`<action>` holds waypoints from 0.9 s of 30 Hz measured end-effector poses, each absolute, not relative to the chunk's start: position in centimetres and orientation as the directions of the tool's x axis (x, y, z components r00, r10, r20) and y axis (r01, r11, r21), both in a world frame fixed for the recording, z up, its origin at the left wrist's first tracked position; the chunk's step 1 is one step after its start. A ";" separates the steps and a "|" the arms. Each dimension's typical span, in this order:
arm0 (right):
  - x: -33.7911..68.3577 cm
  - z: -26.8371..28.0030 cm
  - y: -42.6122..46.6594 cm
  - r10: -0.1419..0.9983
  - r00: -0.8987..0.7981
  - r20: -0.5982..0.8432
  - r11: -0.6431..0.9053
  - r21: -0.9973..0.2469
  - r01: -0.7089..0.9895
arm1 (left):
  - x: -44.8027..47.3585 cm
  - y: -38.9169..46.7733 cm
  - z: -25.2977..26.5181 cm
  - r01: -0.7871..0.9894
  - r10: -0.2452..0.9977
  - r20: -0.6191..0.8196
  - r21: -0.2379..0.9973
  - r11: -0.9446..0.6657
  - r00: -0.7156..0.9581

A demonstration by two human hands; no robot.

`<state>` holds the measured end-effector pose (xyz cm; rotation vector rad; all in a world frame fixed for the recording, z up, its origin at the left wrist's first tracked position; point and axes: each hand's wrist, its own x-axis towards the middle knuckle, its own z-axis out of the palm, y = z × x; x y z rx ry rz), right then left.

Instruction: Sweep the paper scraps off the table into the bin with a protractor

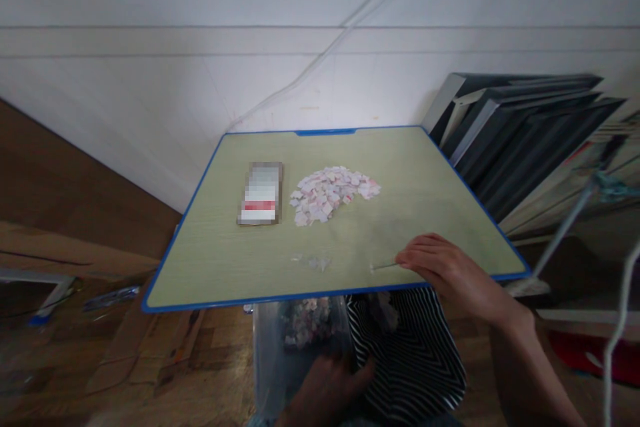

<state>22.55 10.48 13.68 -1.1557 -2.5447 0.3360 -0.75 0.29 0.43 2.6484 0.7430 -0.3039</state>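
Note:
My right hand [433,263] rests over the front right part of the green tabletop [425,167]. Its fingers are closed on a thin, light stick-like tool [384,266], whose tip points left near the board. Below the front edge, my left hand [327,380] is above a clear plastic bin [267,353]. It is blurred and dark, so its fingers do not show clearly. A pile of small pale paper-like pieces [335,193], some with pink marks, lies mid-table. Between the pile and the front edge are a few clear scraps [319,262].
A phone-shaped object [261,193] with a pixelated screen lies left of the pile. More small pieces [310,320] fill part of the bin. Striped black-and-white fabric [415,353] sits beside it. Dark panels [525,127] lean at the right; cardboard [130,347] lies on the floor.

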 end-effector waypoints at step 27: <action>26.4 11.1 7.7 0.938 -0.300 0.173 0.340 -0.628 0.701 | -0.7 0.6 1.3 0.540 0.434 -0.347 0.326 -0.775 0.832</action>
